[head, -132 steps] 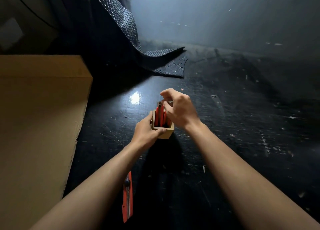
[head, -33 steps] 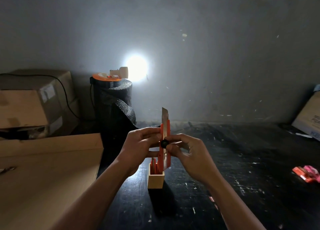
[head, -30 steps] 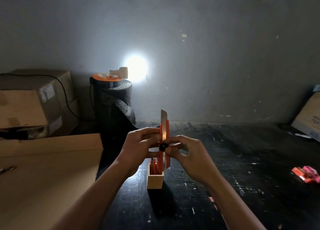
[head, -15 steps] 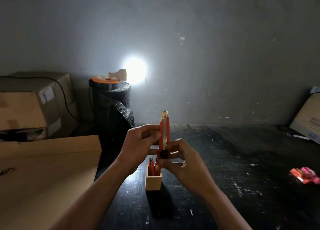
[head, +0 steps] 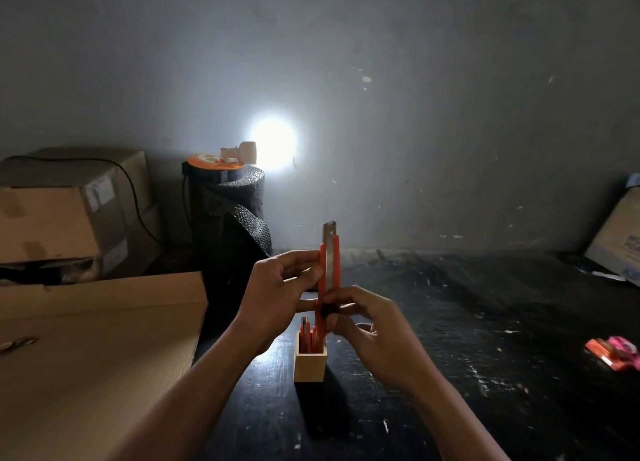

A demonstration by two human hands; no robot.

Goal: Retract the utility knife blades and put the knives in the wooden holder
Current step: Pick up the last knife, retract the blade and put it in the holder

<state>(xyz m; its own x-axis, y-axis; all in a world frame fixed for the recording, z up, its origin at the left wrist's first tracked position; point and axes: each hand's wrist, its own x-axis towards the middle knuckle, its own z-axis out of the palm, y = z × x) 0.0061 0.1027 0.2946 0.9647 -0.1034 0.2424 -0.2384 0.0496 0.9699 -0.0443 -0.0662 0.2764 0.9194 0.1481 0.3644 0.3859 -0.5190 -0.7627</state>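
I hold an orange utility knife (head: 328, 273) upright in front of me, above the dark table (head: 467, 322). My left hand (head: 277, 296) is closed on its left side, the fingertips pressed against the orange body about halfway up. My right hand (head: 375, 329) is closed on the lower part of the handle, thumb and forefinger pinching the black slider knob (head: 328, 311). At the top of the knife only a short grey metal tip shows above the orange body, and I cannot tell whether any blade edge pokes out of it. Just below the knife, between my wrists, the small wooden holder (head: 310, 360) stands on the table, with several other orange knives (head: 306, 336) standing upright in it; the knife I hold hangs right over its opening, and I cannot tell whether its bottom end touches them. To the near left lies a large flat piece of cardboard (head: 97, 339), and behind it, far left, cardboard boxes (head: 62, 214) are stacked against the wall. A black roll of textured sheet (head: 232, 218) stands at the far side with an orange reel (head: 214, 160) on top and a bright lamp (head: 273, 145) shining beside it. On the right side of the table lie small orange and pink things (head: 614, 351), well apart from my hands.
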